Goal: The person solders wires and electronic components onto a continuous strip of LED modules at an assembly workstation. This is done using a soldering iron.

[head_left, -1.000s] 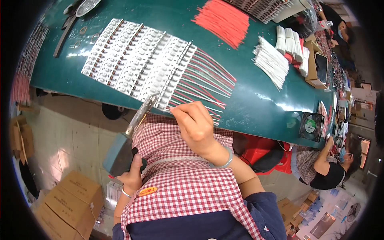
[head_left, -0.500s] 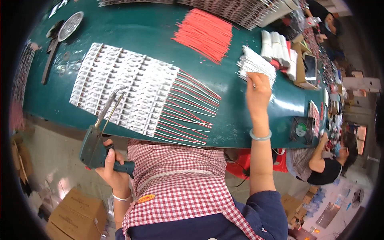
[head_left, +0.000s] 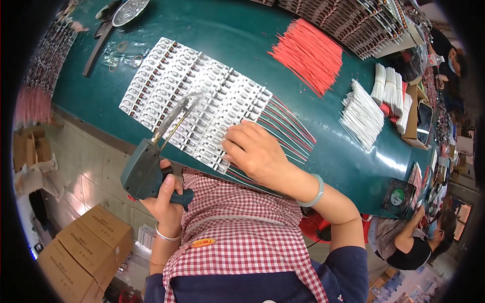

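Note:
My left hand (head_left: pixel 167 201) grips the handle of a dark green soldering gun (head_left: pixel 140 170). The gun's metal tip and a thin feed tube reach over rows of small white parts with metal pieces (head_left: pixel 174 83), laid as a sheet on the table. My right hand (head_left: pixel 260 154) lies over the right side of that sheet, fingers curled and drawn together at its edge. Whatever is between those fingers is hidden. Red and white wires (head_left: pixel 290 126) fan out from the sheet's right edge, some passing beneath my right hand.
On the green table (head_left: pixel 222 30) lie a pile of red wires (head_left: pixel 308 55) and one of white wires (head_left: pixel 361 116). Bundled white wires (head_left: pixel 389 86), a small fan (head_left: pixel 398 196) and a metal dish (head_left: pixel 130 12) stand around. Cardboard boxes (head_left: pixel 88 247) sit below left. A co-worker (head_left: pixel 411 242) sits at right.
My right hand has left the white wire pile and come left to the sheet's right edge. My left hand still holds the soldering gun. The whole view has shifted.

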{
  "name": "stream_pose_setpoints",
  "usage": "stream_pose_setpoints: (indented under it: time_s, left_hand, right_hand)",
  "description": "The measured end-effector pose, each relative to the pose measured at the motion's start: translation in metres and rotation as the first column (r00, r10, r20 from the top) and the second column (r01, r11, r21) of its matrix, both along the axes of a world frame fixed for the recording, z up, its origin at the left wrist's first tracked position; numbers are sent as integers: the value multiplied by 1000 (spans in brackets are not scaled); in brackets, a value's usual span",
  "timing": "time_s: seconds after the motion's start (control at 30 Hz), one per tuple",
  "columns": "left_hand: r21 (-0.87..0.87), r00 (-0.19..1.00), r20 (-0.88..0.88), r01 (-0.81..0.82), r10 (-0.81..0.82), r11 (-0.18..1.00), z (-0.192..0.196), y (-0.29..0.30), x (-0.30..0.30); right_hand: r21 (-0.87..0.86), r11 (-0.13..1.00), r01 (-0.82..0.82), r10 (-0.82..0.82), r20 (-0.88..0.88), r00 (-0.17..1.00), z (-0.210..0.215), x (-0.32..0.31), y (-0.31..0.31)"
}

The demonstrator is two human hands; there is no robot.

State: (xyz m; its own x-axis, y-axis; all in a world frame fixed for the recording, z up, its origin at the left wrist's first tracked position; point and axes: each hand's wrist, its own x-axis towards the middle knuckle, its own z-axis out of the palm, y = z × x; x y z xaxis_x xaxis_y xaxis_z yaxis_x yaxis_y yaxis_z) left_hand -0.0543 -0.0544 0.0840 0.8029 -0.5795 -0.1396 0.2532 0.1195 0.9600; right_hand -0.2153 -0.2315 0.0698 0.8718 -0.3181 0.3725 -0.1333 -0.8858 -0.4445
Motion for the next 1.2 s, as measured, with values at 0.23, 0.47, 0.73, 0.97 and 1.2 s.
stream_pose_setpoints:
  time_s: [0.23, 0.47, 0.73, 0.97, 1.2]
  left_hand:
    - [38, 1000, -26, -11, 12, 999, 1, -3, 7]
    - [34, 1000, -5, -28, 28, 999, 0, -11, 10]
    - [71, 1000, 14, -14, 13, 997, -4, -18, 9]
    - [136, 998, -20, -51, 55, 989, 0, -26, 10]
    - [138, 998, -54, -5, 13, 990, -3, -19, 21]
  right_hand:
    - [31, 999, -10, 7, 121, 993, -3, -13, -1]
    - [64, 961, 268, -275, 214, 937, 9, -43, -46]
    - [-230, 771, 593, -590, 89, 802, 2, -25, -142]
    - [-245, 731, 637, -643, 66, 763, -15, -18, -157]
    - [-278, 720, 636, -636, 102, 765, -9, -11, -156]
